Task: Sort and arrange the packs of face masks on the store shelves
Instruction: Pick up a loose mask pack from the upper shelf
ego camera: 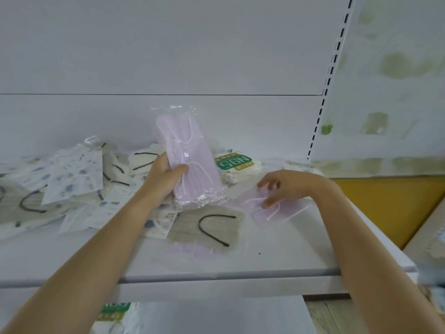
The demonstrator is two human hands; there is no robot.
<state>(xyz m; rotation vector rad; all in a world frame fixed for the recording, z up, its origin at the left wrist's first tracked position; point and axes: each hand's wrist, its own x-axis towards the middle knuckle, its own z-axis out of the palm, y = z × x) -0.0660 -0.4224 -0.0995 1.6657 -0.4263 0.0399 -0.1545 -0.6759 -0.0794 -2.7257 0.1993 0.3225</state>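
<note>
Forearms (101,249) reach in from the bottom corners, over the shelf (216,273) front edge. Just past it, a grey pack (207,227) lies flat mid-frame, black loop showing. Right of centre, my right hand (284,186) sits over a flat pink pack (277,213), thumb tip touching it, fingers loosely bent, gripping nothing. Centre, my left hand (163,177) clasps an upright pink pack (190,153), thumb across its front. Behind: an N95 pack (232,161), and a heap of packs (72,179) at left.

Single head view, looking forward and down, close over white shelf (289,249), back panel (168,44) filling top.
</note>
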